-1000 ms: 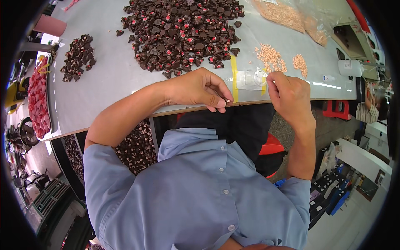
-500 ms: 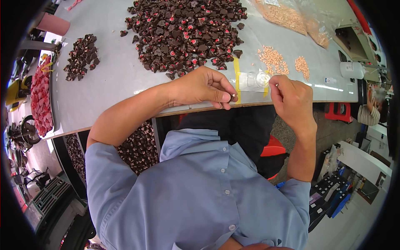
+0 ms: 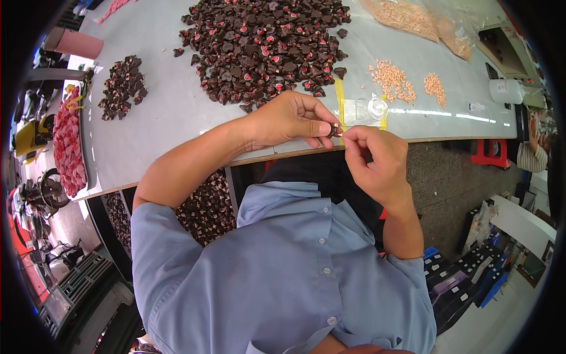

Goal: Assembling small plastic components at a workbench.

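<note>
My left hand [image 3: 292, 121] pinches a small dark brown part [image 3: 335, 131] between thumb and fingers, just over the front edge of the grey table [image 3: 171, 112]. My right hand [image 3: 374, 159] meets it from the right, its fingertips closed on a tiny pale piece touching that part. Behind my hands lies a large heap of dark brown parts with red dots [image 3: 265, 44]. Two small piles of pale orange pieces [image 3: 392, 79] sit to the right of it, near a clear square taped down with yellow tape [image 3: 365, 110].
A smaller pile of dark parts [image 3: 122, 87] lies at the left, beside a tray of red pieces [image 3: 68, 147]. Bags of pale pieces [image 3: 407, 15] sit at the back right. A bin of dark parts [image 3: 203, 206] is under the table. Another person's sleeve [image 3: 530, 156] shows at the right.
Both hands have come together at the table's front edge; my right hand moved left and down from the taped square to meet the part in my left hand.
</note>
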Available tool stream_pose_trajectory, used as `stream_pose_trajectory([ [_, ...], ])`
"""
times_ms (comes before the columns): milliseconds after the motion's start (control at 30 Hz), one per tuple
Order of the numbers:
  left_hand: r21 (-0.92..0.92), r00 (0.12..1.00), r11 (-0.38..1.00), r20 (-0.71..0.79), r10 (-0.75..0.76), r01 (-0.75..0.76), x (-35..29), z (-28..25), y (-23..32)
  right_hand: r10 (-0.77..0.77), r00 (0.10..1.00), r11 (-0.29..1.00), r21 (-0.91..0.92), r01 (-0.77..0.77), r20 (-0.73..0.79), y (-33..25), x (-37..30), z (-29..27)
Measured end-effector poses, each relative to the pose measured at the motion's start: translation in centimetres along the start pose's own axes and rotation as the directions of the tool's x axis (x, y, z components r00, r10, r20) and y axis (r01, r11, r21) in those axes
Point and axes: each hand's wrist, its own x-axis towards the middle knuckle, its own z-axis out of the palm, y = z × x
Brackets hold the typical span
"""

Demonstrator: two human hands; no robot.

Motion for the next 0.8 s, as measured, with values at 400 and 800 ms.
stream_pose_trajectory([
  [400, -0.001, 0.999, 1.000, -0.036, -0.010, 0.010, 0.1, 0.3, 0.1, -0.037, 0.999, 0.998, -0.054, 0.036, -0.019, 0.5, -0.1, 0.9],
  [800, -0.008, 0.999, 1.000, -0.045, 0.006, -0.006, 0.0, 0.2, -0.1, 0.200, 0.967, 0.977, 0.101, -0.186, -0.158, -0.3, -0.6, 0.6],
])
